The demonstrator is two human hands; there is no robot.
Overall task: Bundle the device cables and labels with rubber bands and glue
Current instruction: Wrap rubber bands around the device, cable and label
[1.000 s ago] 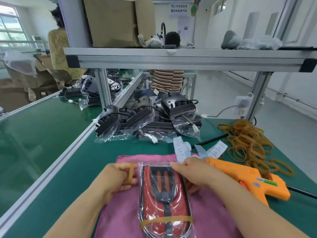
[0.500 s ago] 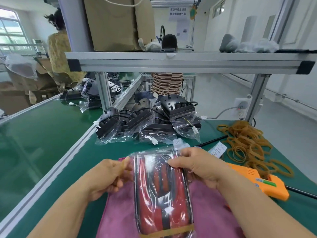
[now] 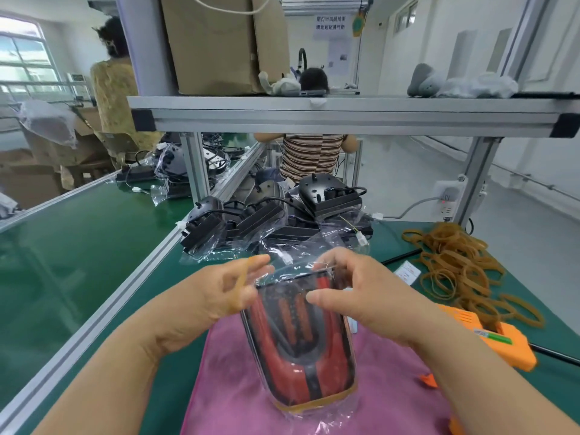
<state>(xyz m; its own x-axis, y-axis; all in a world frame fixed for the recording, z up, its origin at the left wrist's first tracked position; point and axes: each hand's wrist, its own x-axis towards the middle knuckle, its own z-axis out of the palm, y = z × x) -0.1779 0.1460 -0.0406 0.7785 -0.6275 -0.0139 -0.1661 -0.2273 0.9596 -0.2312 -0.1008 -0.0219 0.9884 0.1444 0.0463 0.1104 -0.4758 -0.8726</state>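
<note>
Left hand grip: the left hand [image 3: 219, 296] is curled, with a tan rubber band [image 3: 240, 285] looped over its fingers; its fingertips are pressed to the upper left corner of a clear plastic bag [image 3: 326, 269].
Right hand grip: the bag's top edge is pinched between the thumb and bent fingers of the right hand [image 3: 361, 293].
Task item: a red and black oval device [image 3: 298, 334] is enclosed in the bag. Its top end is lifted towards the camera between the 2 hands, and its lower end is down on a pink cloth [image 3: 244, 390].
Second band: 1 more tan band [image 3: 314, 403] is wrapped round the lower end of the bagged device.
Left edge: an aluminium rail [image 3: 125, 293] runs diagonally just beside the left forearm, with green belt surface on its far side.
Right edge: an orange glue gun [image 3: 502, 343] lies just beside the right forearm, and its black cord leads off frame.
Far right: a loose heap of tan rubber bands [image 3: 464, 268] is spread near the table corner. A white paper label [image 3: 407, 273] lies between the heap and the right hand.
Ahead: a pile of bagged black devices [image 3: 276, 224] is stacked beyond the hands, under a grey overhead shelf [image 3: 345, 113]. A narrow strip of green table mat [image 3: 175, 277] is seen between pile and hands.
</note>
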